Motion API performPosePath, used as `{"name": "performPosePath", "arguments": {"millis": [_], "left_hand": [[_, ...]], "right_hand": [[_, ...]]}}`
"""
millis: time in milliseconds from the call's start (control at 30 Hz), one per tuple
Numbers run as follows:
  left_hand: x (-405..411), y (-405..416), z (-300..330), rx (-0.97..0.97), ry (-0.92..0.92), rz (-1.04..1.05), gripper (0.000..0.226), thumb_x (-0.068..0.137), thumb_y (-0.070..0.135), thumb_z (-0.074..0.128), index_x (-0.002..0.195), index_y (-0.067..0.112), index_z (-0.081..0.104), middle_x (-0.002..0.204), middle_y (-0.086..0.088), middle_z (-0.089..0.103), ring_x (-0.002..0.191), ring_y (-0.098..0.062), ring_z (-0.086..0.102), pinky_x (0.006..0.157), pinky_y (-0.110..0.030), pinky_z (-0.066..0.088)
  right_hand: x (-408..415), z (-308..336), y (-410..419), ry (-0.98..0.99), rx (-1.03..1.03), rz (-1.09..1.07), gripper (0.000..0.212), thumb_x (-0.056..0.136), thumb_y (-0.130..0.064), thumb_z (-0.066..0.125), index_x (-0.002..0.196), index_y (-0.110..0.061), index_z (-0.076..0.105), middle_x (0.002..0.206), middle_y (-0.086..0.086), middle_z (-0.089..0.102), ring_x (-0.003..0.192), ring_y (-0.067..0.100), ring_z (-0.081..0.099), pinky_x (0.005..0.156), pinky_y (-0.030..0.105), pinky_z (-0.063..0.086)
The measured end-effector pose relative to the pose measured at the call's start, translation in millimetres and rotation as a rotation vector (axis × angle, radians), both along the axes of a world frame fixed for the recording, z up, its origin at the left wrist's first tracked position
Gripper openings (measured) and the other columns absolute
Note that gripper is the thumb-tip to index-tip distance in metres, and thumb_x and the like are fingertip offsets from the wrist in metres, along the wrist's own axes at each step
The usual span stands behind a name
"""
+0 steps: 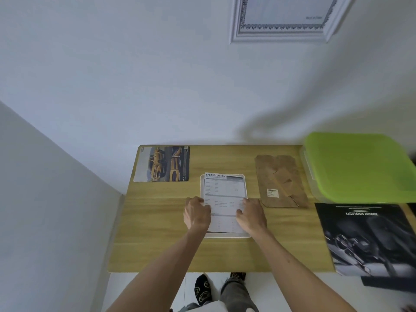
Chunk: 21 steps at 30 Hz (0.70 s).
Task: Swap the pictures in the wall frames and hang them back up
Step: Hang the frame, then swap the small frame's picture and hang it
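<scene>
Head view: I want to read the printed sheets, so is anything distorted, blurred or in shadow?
Head view: wide-angle bending curves the table edge and slants the wall frame; only the specification sheet heading reads, its small print is soft; the black brochure blurs towards the corner; a soft shadow falls on the wall above the table.

Wooden table (157, 233) with white frame (225, 235), car photo (162, 164), backing board (281, 181), brochure (369, 237).
</scene>
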<state>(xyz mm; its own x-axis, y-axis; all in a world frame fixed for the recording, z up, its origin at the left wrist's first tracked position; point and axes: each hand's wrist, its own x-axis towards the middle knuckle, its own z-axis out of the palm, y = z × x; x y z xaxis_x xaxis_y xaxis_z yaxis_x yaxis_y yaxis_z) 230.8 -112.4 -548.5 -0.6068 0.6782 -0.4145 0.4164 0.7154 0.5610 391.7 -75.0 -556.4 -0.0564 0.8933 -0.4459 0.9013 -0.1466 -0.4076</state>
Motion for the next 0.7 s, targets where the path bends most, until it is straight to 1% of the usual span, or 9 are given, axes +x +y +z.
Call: {"name": "performPosePath", "arguments": {"millis": [100,200,300,400,467,533,600,633,700], "left_hand": [[-1.5,-0.5,0.4,0.062,-0.029,0.018,0.020,0.082,0.017,0.069,0.103,0.017,0.067,0.112,-0.001,0.056,0.099,-0.021,0.057,0.075,-0.030,0.044],[-3.9,-2.0,2.4,0.135,-0.216,0.076,0.011,0.081,0.010,0.070,0.090,0.015,0.066,0.093,0.001,0.065,0.088,-0.021,0.061,0.075,-0.034,0.050],[-9.4,-5.7,1.2,0.135,-0.364,0.113,0.013,0.079,0.009,0.074,0.083,0.016,0.064,0.081,0.002,0.069,0.080,-0.021,0.067,0.075,-0.036,0.056],[-19.2,-11.5,-2.0,0.147,-0.496,0.173,0.014,0.076,0.005,0.076,0.078,0.013,0.064,0.081,-0.007,0.072,0.078,-0.026,0.069,0.076,-0.043,0.059],[-26.4,-13.7,0.2,0.165,-0.589,0.179,0.015,0.076,0.000,0.075,0.078,0.009,0.063,0.082,-0.013,0.073,0.077,-0.028,0.068,0.078,-0.045,0.058],[-32.4,-14.6,3.6,0.184,-0.654,0.166,0.015,0.077,-0.003,0.074,0.080,0.006,0.062,0.086,-0.020,0.072,0.078,-0.029,0.066,0.080,-0.048,0.057],[-35.8,-15.1,7.9,0.196,-0.685,0.150,0.015,0.077,-0.003,0.074,0.082,0.004,0.062,0.090,-0.022,0.072,0.077,-0.028,0.066,0.080,-0.049,0.057],[-36.4,-15.4,10.3,0.202,-0.697,0.146,0.015,0.078,-0.003,0.074,0.083,0.004,0.062,0.090,-0.022,0.071,0.076,-0.028,0.066,0.080,-0.049,0.057],[-35.8,-15.8,13.4,0.212,-0.719,0.141,0.016,0.079,-0.002,0.074,0.085,0.004,0.061,0.090,-0.020,0.072,0.076,-0.026,0.067,0.079,-0.045,0.057]], "right_hand": [[0.2,-2.2,-1.8,0.018,0.007,-0.026,0.047,0.097,-0.022,0.053,0.143,-0.012,0.044,0.148,0.008,0.038,0.134,0.023,0.041,0.101,0.035,0.044],[1.2,-3.5,-2.0,0.037,0.004,-0.045,0.051,0.097,-0.024,0.054,0.144,-0.013,0.041,0.146,0.007,0.039,0.132,0.023,0.043,0.099,0.035,0.044],[4.9,-4.6,-0.4,0.099,-0.003,-0.092,0.051,0.096,-0.026,0.054,0.144,-0.015,0.041,0.142,0.007,0.043,0.130,0.024,0.046,0.098,0.035,0.044],[10.0,-2.3,1.5,0.195,-0.011,-0.137,0.047,0.094,-0.031,0.054,0.139,-0.017,0.048,0.137,0.005,0.052,0.123,0.024,0.053,0.098,0.035,0.047],[14.0,-0.4,4.0,0.285,0.006,-0.187,0.038,0.094,-0.031,0.055,0.129,-0.016,0.057,0.125,0.003,0.063,0.107,0.020,0.062,0.086,0.033,0.053],[17.3,4.4,5.3,0.353,0.020,-0.212,0.031,0.096,-0.028,0.057,0.124,-0.017,0.063,0.116,-0.002,0.068,0.094,0.015,0.062,0.073,0.027,0.049],[21.2,9.3,5.4,0.440,0.026,-0.249,0.027,0.095,-0.026,0.061,0.121,-0.022,0.066,0.113,-0.005,0.069,0.095,0.013,0.063,0.075,0.026,0.048],[23.7,10.1,5.8,0.489,0.022,-0.275,0.023,0.093,-0.023,0.064,0.115,-0.024,0.067,0.110,-0.005,0.070,0.096,0.014,0.066,0.078,0.028,0.051],[28.5,14.3,5.8,0.584,-0.002,-0.319,0.016,0.089,-0.016,0.068,0.102,-0.025,0.068,0.100,-0.002,0.074,0.091,0.015,0.070,0.083,0.036,0.058]]}}
